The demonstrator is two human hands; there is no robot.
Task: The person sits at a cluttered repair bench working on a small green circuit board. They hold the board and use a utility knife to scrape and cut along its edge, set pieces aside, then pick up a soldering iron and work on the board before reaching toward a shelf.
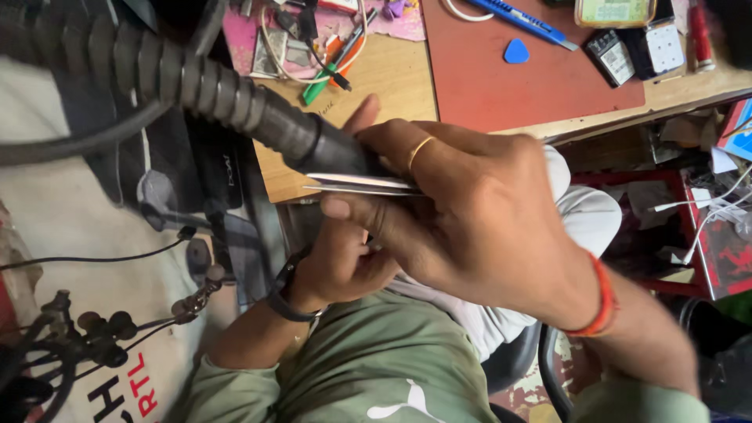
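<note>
Right hand [478, 227] was nearest, fingers pinched tight on a thin flat device [360, 185] held edge-on over the lap. Left hand [341, 266] sat beneath it, curled; what it gripped could not be told. Black hose [235, 102] nozzle met the device's edge. Beyond lay the bench [392, 78], red mat [509, 86], blue pick [516, 52]. Device looked unopened; work seemed early.
</note>
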